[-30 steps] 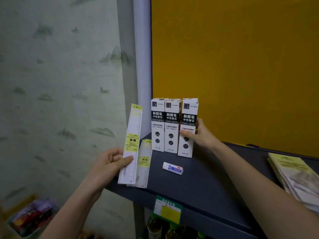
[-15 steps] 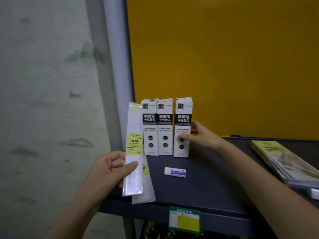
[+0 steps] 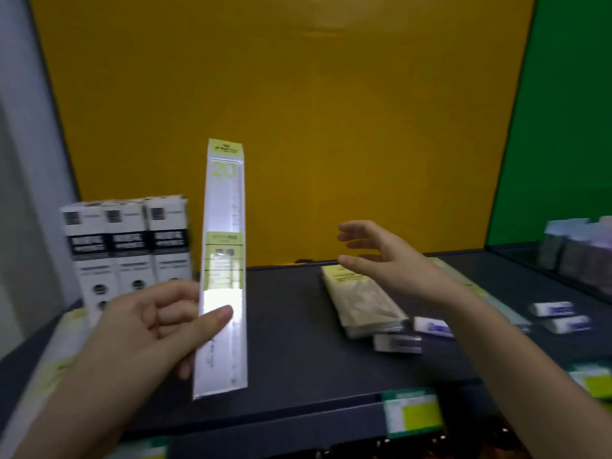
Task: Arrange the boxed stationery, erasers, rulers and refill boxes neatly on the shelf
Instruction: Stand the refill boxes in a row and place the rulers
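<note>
My left hand grips a packaged ruler upright over the dark shelf. Behind it, at the shelf's left end, three black-and-white refill boxes stand side by side. My right hand hovers open and empty above a stack of packaged rulers lying flat. Several white erasers lie around the near end of that stack, with two more erasers farther right. Another packaged ruler lies flat at the shelf's left edge, partly behind my left arm.
A yellow back panel closes off the shelf; a green panel starts at the right. Small boxed items stand on the neighbouring shelf at far right. Price labels hang on the front rail. A grey post stands at left.
My right hand let go of the rightmost refill box and moved right, now over the ruler stack. The view swung right. My left hand brought the ruler rightward, past the boxes.
</note>
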